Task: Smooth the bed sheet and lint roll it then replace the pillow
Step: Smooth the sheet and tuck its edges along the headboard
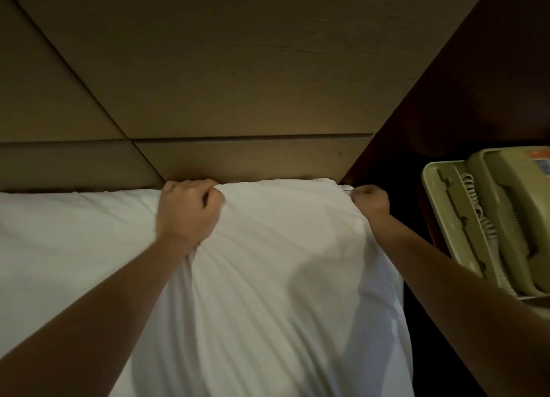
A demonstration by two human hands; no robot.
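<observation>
The white bed sheet (268,277) covers the mattress up to the headboard, with long creases fanning from its top right corner. My left hand (187,209) grips a bunch of the sheet at the top edge, fingers curled round the fabric. My right hand (370,203) pinches the sheet's corner at the mattress's right edge, against the headboard. No pillow and no lint roller are in view.
A padded brown headboard (238,158) runs along the top of the mattress. To the right is a dark gap, then a beige corded telephone (500,218) on a bedside surface. Dark wood panelling (476,84) rises behind the phone.
</observation>
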